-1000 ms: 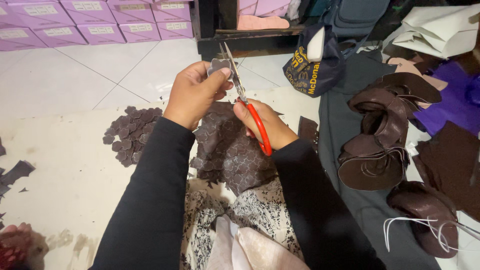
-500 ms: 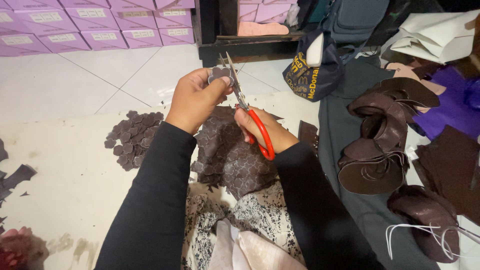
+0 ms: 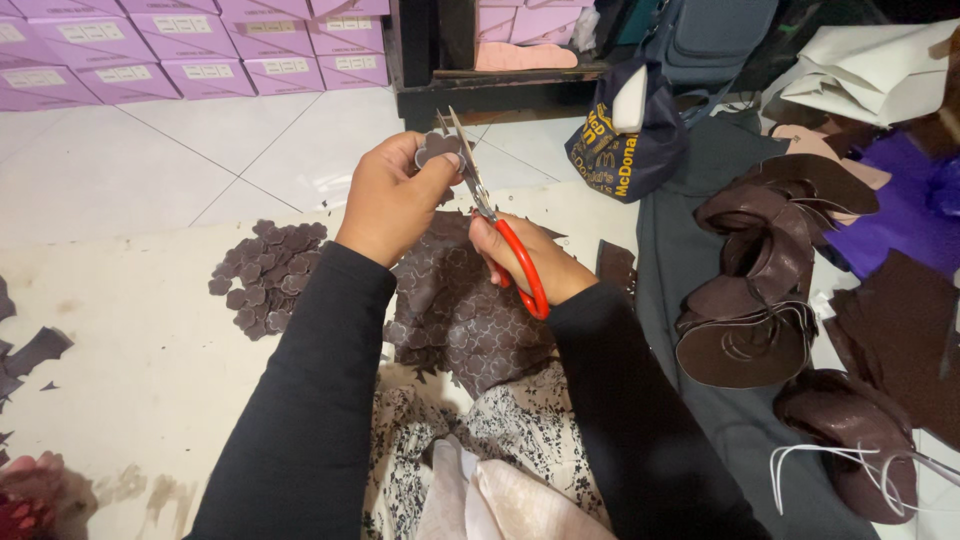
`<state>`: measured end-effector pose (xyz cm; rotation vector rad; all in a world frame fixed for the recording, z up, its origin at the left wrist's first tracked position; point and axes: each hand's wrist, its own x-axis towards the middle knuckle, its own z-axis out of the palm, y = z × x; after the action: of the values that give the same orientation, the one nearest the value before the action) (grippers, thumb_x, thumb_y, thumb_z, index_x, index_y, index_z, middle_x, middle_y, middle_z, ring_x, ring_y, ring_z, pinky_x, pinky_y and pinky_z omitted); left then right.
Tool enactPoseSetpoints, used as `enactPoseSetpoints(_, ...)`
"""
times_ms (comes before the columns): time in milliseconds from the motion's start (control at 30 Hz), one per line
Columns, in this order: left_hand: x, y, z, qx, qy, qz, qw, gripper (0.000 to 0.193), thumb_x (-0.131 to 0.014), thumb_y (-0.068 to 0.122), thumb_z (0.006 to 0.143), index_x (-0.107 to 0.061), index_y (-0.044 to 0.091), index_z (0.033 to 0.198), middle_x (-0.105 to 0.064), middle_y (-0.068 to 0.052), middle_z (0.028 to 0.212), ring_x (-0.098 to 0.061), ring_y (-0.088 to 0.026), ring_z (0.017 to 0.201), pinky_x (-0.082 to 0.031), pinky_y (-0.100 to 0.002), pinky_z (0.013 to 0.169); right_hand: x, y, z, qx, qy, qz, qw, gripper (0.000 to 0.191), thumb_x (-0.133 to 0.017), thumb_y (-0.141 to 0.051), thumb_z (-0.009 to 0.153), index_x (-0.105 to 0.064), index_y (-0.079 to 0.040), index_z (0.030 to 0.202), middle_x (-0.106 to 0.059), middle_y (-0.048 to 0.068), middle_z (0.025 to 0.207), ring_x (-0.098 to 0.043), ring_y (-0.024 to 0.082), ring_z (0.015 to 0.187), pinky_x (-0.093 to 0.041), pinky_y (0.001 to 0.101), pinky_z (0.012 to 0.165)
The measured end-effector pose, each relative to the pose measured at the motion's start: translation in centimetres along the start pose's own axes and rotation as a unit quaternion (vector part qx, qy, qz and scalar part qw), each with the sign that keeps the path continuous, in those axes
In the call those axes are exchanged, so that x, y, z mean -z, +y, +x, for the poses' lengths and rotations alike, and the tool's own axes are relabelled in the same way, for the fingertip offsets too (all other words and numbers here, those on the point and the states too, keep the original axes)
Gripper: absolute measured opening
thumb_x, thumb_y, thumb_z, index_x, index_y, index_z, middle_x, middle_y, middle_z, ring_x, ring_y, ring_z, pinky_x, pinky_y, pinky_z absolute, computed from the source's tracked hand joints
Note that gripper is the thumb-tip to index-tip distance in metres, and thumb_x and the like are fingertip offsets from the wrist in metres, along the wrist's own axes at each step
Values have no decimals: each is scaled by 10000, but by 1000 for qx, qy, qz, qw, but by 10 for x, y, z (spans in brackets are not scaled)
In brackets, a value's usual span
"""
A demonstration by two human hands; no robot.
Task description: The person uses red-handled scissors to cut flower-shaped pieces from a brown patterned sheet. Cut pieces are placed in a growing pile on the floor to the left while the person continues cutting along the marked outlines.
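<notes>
cut piece (image 3: pixel 437 150): small dark brown flower-shaped leather bit, pinched at the fingertips of the left hand (image 3: pixel 393 195), held up off the floor, right against the blades
left hand: closed on the piece, thumb on the near face, fingers behind
scissors (image 3: pixel 478 195): red handles, blades slightly parted, tips pointing up and away, edge at the piece's right side
right hand (image 3: pixel 525 262): wrapped through the red handles, just below and right of the pinch
leather sheet (image 3: pixel 468 310): brown, stamped with the same flower outlines, lying under both wrists
pile of cutouts (image 3: pixel 268 275): finished brown shapes, down-left of the left hand on the pale mat (image 3: pixel 130 350)
scraps (image 3: pixel 25 355): dark offcuts, far left
brown shoe uppers (image 3: pixel 760 290): stacked well to the right on grey cloth
dark bag (image 3: pixel 620 140): beyond the scissors, up-right
lilac boxes (image 3: pixel 190 45): stacked along the far wall
risk: left thumb sits very near the blade, a slip could nick it; piece is tiny, a loose pinch could let it twist and spoil the outline, or drop into the pile
</notes>
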<state>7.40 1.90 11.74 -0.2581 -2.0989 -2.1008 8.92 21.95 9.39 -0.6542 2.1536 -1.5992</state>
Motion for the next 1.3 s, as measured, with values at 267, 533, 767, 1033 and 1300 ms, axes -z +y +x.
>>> enactPoseSetpoints(267,-2,-1,1,-1,11,-5,1000,176,-662,169,939,-704,13,1011,-745,-31,868,-673,-67,766,-546,-231,698,2,0,0,-1,-2,-9,1000,563,-430,-608,1022,-491,-83,826,-504,10,666,-510,117,607,-439,272,572)
enactPoseSetpoints(533,-2,-2,2,-4,12,-6,1000,175,-663,165,947,-712,12,1016,-738,-30,859,-661,-66,757,-537,-226,690,2,-2,3,-10,4,-34,999,569,-420,-619,1006,-528,-87,835,-525,7,647,-530,118,593,-449,269,566)
enactPoseSetpoints(767,-3,0,0,-1,19,1,1000,169,-660,167,951,-709,14,1003,-743,-32,857,-670,-67,749,-547,-232,679,1,2,1,-1,3,3,1000,589,-418,-619,1035,-465,-90,782,-453,-20,653,-479,98,567,-434,261,531)
enactPoseSetpoints(1033,0,6,-1,14,13,-37,999,168,-646,157,945,-694,4,992,-743,-42,884,-709,-78,804,-594,-242,733,1,1,2,-8,6,62,998,535,-478,-579,1020,-474,-110,763,-419,-32,635,-410,79,529,-372,245,485)
enactPoseSetpoints(1300,7,12,0,29,-3,-23,999,182,-658,137,919,-713,-13,1007,-751,-54,856,-707,-88,756,-586,-237,707,5,-2,0,-5,-1,44,999,542,-487,-590,1018,-460,-125,739,-404,-46,631,-399,75,515,-368,243,480)
